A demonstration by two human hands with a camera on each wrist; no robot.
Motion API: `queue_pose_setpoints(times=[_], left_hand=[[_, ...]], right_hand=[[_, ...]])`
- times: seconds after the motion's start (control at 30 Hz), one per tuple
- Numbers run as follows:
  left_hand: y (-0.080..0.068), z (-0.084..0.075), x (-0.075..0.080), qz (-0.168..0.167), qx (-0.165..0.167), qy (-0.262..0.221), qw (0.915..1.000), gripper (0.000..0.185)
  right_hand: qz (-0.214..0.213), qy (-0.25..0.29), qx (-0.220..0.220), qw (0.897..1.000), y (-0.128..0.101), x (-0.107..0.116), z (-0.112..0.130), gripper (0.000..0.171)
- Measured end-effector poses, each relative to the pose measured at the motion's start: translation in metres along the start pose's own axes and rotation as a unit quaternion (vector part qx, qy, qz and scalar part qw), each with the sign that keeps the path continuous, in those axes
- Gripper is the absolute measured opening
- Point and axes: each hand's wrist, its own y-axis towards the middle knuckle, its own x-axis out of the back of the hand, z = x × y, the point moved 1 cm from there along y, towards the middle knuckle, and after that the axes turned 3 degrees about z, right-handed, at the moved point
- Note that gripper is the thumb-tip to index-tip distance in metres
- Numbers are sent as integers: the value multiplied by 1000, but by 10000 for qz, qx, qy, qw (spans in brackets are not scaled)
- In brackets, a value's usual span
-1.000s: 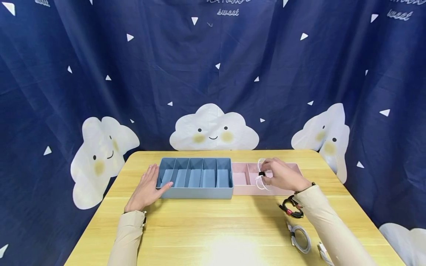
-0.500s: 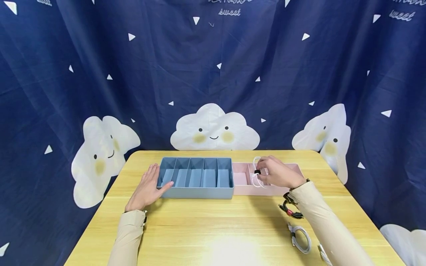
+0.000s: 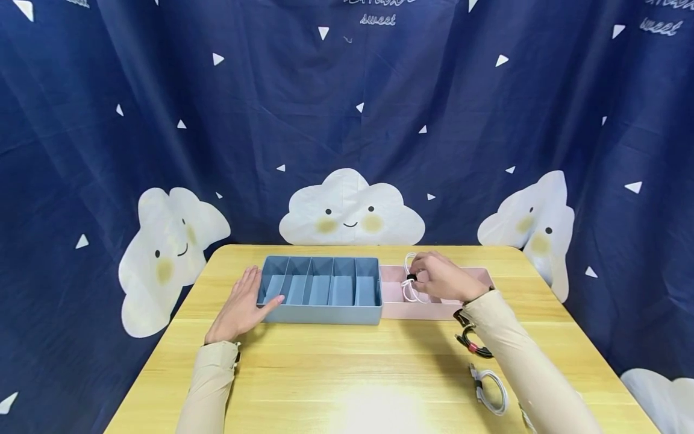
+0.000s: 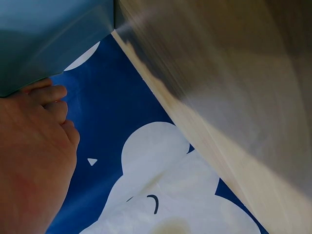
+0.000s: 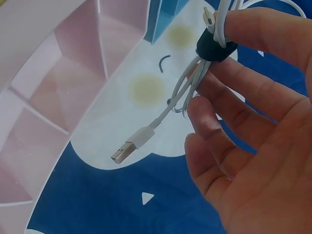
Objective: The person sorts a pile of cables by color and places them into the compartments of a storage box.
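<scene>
The right hand [image 3: 441,278] pinches a coiled white cable [image 3: 409,284] by its black tie, above the pink tray [image 3: 393,308]. The left hand [image 3: 240,306] lies flat and relaxed on the surface [image 3: 347,367], fingertips touching the blue tray [image 3: 320,313]. The curtain [image 3: 347,120] reads "sweet". Only the right wrist view shows the cable's USB plug [image 5: 127,147].

Your right hand [image 3: 441,278] pinches a coiled white cable [image 3: 410,283], bundled by a black strap at its middle (the strap sits right between your fingertips). It hangs above the pink tray [image 3: 391,311], over its left compartments. From the right wrist view a loose end dangles below the strap, ending in a silver USB plug [image 5: 127,149] pointing down-left.
</scene>
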Motion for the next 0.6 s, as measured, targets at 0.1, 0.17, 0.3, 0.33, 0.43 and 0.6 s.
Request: queue_pose_setpoints(times=[0.1, 0.17, 0.3, 0.33, 0.43, 0.6], left_hand=[[0, 0, 1, 26, 9, 10, 10000, 109], [0, 1, 1, 25, 23, 10, 10000, 109], [-1, 1, 1, -10, 8, -5, 10000, 109], [-1, 1, 1, -22, 12, -9, 10000, 109], [0, 1, 0, -31, 21, -17, 10000, 109], [2, 1, -1, -1, 61, -9, 10000, 110]], right_hand=[[36, -7, -56, 10000, 5, -1, 3, 11], [37, -40, -9, 10000, 8, -2, 4, 11], [38, -90, 109, 9999, 14, -4, 6, 12], [48, -92, 129, 9999, 16, -5, 6, 13], [67, -93, 213, 9997, 20, -6, 7, 13], [25, -267, 427, 9987, 25, -7, 10, 10]])
